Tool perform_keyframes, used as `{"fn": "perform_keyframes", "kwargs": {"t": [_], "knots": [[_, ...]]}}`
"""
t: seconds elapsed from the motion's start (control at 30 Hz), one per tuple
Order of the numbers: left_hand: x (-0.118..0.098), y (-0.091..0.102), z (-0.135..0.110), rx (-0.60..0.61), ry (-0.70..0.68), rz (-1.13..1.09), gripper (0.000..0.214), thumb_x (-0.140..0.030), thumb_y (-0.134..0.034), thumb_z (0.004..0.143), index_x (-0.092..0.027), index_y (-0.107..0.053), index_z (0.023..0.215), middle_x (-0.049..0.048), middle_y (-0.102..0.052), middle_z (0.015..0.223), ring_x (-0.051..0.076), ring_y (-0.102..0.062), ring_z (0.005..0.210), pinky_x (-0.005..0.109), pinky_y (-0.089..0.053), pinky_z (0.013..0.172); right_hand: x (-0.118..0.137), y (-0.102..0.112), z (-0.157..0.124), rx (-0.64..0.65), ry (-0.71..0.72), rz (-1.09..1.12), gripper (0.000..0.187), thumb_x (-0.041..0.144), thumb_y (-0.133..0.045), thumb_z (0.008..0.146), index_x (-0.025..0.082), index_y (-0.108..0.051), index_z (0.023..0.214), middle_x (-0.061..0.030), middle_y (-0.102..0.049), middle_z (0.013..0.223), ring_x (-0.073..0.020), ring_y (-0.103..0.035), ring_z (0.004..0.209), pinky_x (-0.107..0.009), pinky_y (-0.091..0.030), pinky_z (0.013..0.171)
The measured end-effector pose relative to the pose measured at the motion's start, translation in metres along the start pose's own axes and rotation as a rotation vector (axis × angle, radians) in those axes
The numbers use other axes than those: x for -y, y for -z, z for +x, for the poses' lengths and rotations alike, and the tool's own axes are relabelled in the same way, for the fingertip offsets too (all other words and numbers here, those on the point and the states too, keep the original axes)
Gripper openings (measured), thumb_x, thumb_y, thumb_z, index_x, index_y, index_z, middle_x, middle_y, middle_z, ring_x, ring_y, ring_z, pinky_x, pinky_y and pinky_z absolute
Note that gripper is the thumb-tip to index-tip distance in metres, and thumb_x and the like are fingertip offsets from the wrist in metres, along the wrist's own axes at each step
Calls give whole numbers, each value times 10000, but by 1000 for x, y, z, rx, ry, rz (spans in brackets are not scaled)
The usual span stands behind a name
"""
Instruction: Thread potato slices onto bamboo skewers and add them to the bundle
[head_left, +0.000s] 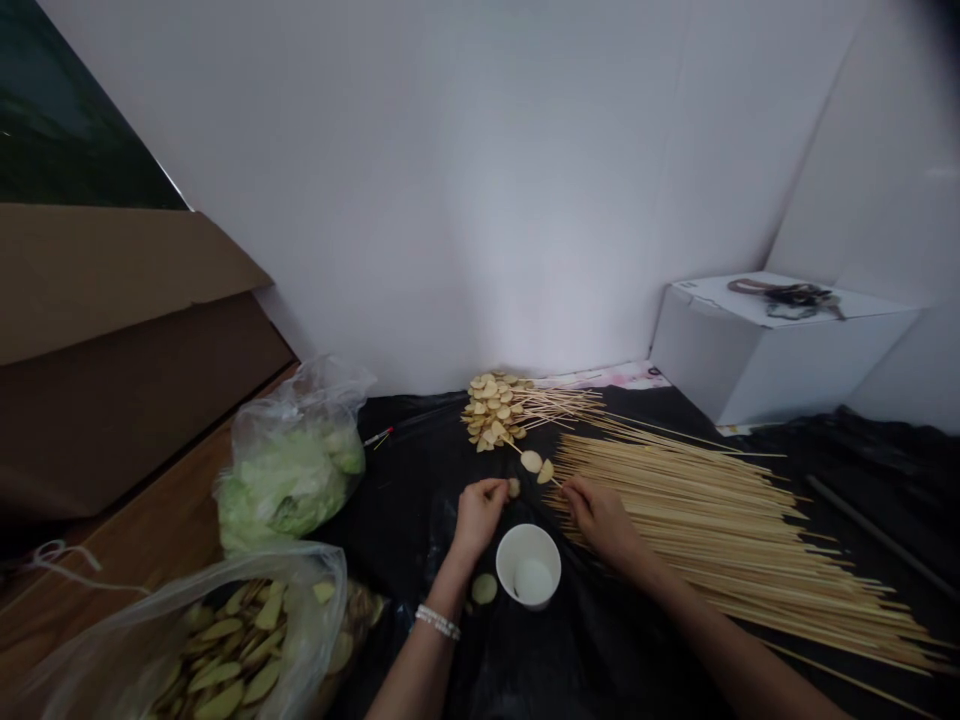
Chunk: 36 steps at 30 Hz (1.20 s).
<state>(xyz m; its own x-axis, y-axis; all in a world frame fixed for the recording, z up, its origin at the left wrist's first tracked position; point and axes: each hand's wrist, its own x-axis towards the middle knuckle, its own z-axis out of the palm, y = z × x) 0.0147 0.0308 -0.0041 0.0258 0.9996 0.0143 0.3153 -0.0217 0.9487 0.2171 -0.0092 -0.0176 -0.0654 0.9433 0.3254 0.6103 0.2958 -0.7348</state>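
Closest to us are our own forearms, the left forearm (420, 670) and right forearm (720, 640), rising from the bottom edge, with a clear plastic bag (247, 640) of pale potato slices at bottom left. A white wall (465, 190) fills the back. At far left, a large cardboard box (112, 340) leans beside a wooden surface (127, 520). A black plastic sheet (600, 660) covers the work area, and a wide spread of bamboo skewers (712, 530) lies across its right side. A white box (780, 350) stands in the far right corner. A clear bag of green lettuce (292, 480) sits just above the potato bag. At the far edge of the sheet lies a bunch of loaded skewers (495, 412), slices fanned at their tips.

Our left hand (476, 520) and right hand (604, 522) work just above a white paper cup (529, 565), which stands upright between them. The left fingers (491, 490) are pinched shut on a small potato slice (514, 487). The right fingers (574, 490) are closed too, probably on a thin skewer (555, 480) carrying two slices (537, 465), though it is hard to see at this size. A loose slice (484, 589) lies on the sheet beside the cup. A beaded bracelet (439, 622) circles our left wrist.
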Motion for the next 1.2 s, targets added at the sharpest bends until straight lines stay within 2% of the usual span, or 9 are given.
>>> {"fn": "perform_keyframes", "kwargs": {"t": [0.07, 0.17, 0.27, 0.4, 0.6, 0.8, 0.97, 1.07, 1.2], "knots": [[-9, 14, -3, -24, 159, -259, 314, -451, -672, 690, -137, -683, 672, 14, -574, 609, 90, -430, 491, 208, -294, 468, -1, -1, 0, 2, 11, -14, 303, 311, -352, 920, 200, -542, 712, -15, -581, 629, -152, -527, 600, -266, -345, 600], [-35, 37, -19, 84, 161, -485, 318, -433, -740, 647, -125, -680, 696, -9, -540, 589, 55, -400, 480, 179, -264, 445, -3, -2, 0, 4, 20, -26, 299, 308, -356, 920, 193, -559, 733, -18, -591, 640, -154, -534, 616, -265, -347, 614], [-63, 47, -42, 232, 129, -351, 297, -413, -751, 653, -131, -718, 740, -4, -546, 546, 59, -404, 466, 179, -265, 428, -3, -3, 0, 14, 26, -31, 301, 315, -362, 918, 187, -575, 748, -21, -598, 645, -156, -535, 618, -263, -345, 614], [-82, 41, -63, 355, 17, -99, 278, -387, -745, 658, -128, -755, 759, 47, -629, 621, 86, -436, 499, 196, -301, 434, -3, -3, -1, 13, 15, -32, 310, 332, -364, 918, 189, -577, 744, -18, -593, 631, -156, -530, 603, -263, -343, 605], [-56, 54, -65, 214, 93, -61, 323, -434, -698, 673, -138, -758, 791, 26, -605, 572, 97, -432, 482, 204, -305, 442, -2, -1, -2, -3, 34, -47, 317, 329, -369, 916, 196, -575, 715, -24, -603, 630, -158, -533, 594, -262, -345, 597], [-14, 67, -75, 275, 33, 416, 244, -309, -748, 577, -180, -754, 785, 1, -614, 641, 139, -514, 596, 224, -334, 540, -4, -3, -2, 20, 24, -48, 302, 330, -372, 915, 199, -571, 729, -18, -598, 632, -157, -532, 595, -262, -340, 590], [-4, 62, -80, 323, -57, 577, 192, -229, -730, 561, -181, -700, 745, -5, -599, 725, 144, -519, 670, 224, -332, 587, -3, -2, -2, 18, 30, -56, 305, 326, -358, 920, 196, -575, 749, -20, -599, 652, -164, -543, 622, -272, -347, 613], [-4, 64, -81, 333, -67, 536, 152, -213, -711, 591, -171, -653, 726, -20, -577, 689, 125, -496, 637, 215, -313, 559, 0, 0, -2, 10, 31, -47, 303, 328, -360, 920, 199, -572, 747, -23, -604, 658, -163, -543, 625, -272, -350, 617], [-17, 71, -65, 271, 21, 290, 178, -299, -720, 645, -160, -645, 728, -33, -564, 592, 103, -460, 552, 206, -298, 503, 4, 2, -2, 4, 58, -41, 317, 328, -353, 923, 206, -547, 703, -21, -591, 645, -156, -524, 606, -266, -346, 602]]}}
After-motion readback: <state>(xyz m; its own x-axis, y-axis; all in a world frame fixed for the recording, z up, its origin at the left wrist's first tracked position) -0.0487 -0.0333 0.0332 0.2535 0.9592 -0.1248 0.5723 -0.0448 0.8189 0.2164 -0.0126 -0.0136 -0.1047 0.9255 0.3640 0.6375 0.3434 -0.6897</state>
